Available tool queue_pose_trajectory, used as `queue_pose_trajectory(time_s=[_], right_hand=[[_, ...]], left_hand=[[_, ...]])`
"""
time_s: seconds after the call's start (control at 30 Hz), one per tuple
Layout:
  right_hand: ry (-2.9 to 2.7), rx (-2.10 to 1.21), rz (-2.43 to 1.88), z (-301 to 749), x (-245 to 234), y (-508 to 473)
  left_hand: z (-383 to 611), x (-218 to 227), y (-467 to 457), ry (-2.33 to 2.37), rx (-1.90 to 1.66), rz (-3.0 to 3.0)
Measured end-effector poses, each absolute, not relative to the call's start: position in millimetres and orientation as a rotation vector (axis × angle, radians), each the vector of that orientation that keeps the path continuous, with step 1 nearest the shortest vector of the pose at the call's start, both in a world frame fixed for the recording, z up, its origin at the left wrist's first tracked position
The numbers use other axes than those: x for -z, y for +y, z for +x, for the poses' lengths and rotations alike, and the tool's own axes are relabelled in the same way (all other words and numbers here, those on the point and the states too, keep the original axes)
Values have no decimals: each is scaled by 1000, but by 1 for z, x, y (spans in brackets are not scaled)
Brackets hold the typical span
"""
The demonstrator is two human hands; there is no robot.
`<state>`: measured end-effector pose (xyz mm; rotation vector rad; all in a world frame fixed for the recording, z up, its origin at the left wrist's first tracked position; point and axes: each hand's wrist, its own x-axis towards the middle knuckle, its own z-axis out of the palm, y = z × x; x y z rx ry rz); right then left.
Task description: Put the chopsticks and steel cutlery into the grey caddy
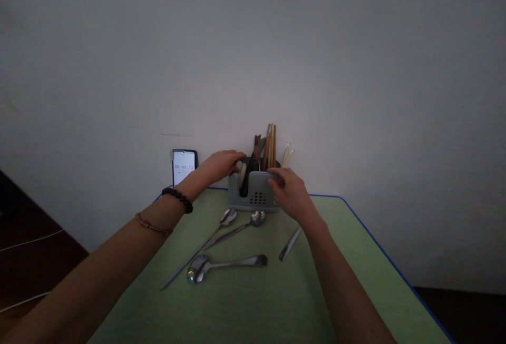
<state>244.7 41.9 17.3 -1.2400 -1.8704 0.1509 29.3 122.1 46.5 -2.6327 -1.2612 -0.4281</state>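
A grey plastic utensil holder (pixel 259 182) with a patch of round holes in front stands at the far end of the table. Chopsticks (pixel 271 146) and several dark-handled utensils (pixel 256 149) rise from it. At its left end, my left hand (pixel 223 166) is bent over the rim, beside a whitish piece (pixel 241 172) I cannot make out. My right hand (pixel 290 191) grips the right front edge between thumb and fingers. In front lie two spoons with their bowls toward the holder (pixel 228 217) (pixel 258 218), and more spoons overlap nearer me (pixel 200 268).
A phone (pixel 184 167) showing a timer leans by the wall (pixel 253 59) at left. Behind the holder's right end are thin pale sticks (pixel 288 155) in clear wrap. A metal handle (pixel 290 244) lies partly under my right wrist. Blue edging borders the green table (pixel 367 281).
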Motion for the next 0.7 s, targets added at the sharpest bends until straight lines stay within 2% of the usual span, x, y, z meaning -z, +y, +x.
queue_pose_trajectory(time_s=[0.17, 0.3, 0.43, 0.5, 0.57, 0.63, 0.7], right_hand=[[-1878, -188, -1282, 244, -18, 41], [-1878, -168, -1293, 243, -19, 41], [-1906, -146, -1270, 243, -18, 42], [-1922, -133, -1260, 244, -18, 42], [-1940, -124, -1256, 245, -18, 42], [-1976, -137, -1246, 247, -19, 41], [-2021, -193, -1228, 249, -19, 39]], left_hand=[[27, -50, 123, -1267, 387, -2620], [19, -48, 120, -1261, 511, -2699], [16, -42, 94, -1335, 972, -2703], [19, -38, 77, -1422, 1372, -2512], [24, -36, 61, -1506, 1601, -2307], [26, -35, 49, -1539, 1566, -2329], [23, -35, 41, -1589, 1312, -2518]])
